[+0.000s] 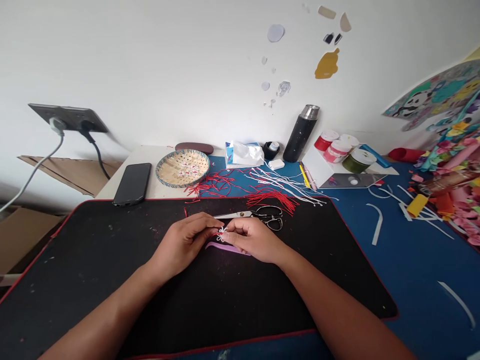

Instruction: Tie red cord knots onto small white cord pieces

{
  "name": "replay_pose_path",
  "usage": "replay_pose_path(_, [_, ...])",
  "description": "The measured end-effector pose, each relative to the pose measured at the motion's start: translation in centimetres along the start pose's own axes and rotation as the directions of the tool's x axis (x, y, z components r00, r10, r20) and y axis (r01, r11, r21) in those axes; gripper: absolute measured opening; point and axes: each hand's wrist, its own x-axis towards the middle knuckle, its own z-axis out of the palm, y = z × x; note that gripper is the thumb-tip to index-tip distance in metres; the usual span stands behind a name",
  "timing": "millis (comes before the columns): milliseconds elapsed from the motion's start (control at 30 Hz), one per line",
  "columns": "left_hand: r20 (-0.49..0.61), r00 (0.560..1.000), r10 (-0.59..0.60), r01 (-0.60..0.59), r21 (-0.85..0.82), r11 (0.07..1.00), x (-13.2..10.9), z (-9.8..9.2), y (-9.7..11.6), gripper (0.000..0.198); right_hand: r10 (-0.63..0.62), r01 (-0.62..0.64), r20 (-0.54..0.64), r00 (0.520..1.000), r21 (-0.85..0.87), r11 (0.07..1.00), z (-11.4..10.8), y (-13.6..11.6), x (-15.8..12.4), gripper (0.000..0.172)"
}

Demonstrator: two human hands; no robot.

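Between my two hands, above the black mat, is a small looped knot of white and red cord (222,234). My left hand (184,241) pinches its left side, thumb and fingertips together. From the other side, my right hand (252,239) pinches the white loops. The fingertips hide part of the knot. A purple strip (228,247) lies on the mat just under my right hand. Behind both hands rest scissors (245,215), blades pointing left, partly covered by my fingers.
Red cords (272,197) and white cords (287,185) lie past the mat's far edge. A woven basket (182,168) holds small red-and-white pieces. A phone (132,184) lies left; a black flask (301,134) stands behind. Paint jars (359,160) sit on a white box at right.
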Motion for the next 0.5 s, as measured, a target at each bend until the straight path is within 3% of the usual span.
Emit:
replay_pose_path(300, [0.071,0.964,0.256,-0.265,0.183,0.947,-0.3,-0.2,-1.0,0.022,0.0,0.0,0.067,0.998,-0.003,1.0,-0.1,0.6,0.0,0.035])
replay_pose_path(500, [0.1,0.942,0.32,-0.336,0.27,0.903,-0.3,-0.5,-0.7,0.018,0.017,-0.016,0.076,0.997,-0.02,1.0,-0.1,0.5,-0.1,0.039])
